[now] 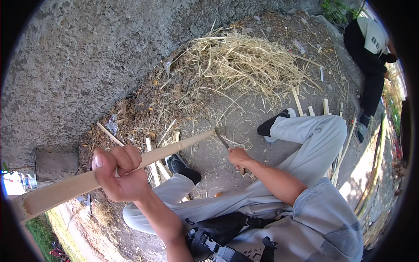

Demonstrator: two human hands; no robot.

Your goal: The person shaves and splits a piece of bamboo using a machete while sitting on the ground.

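Note:
A long split-bamboo slat (179, 147) runs from the far left edge to the middle of the view, where it narrows to its far end. My left hand (120, 174) is closed around it, fingers curled and thumb on the near side. In my right hand (240, 158), closed, is a knife (223, 141) with a dark, slightly curved blade. The blade meets the slat's far end. Part of the knife's handle shows below my fist; the rest is hidden by my fingers.
A heap of thin bamboo shavings (248, 61) lies on the ground ahead, beside a rough grey wall (96, 52). Cut bamboo pieces (297, 101) lie around my legs. Another person (365, 56) in dark clothes and a pale cap sits at the far right. Long poles (374, 166) lie there too.

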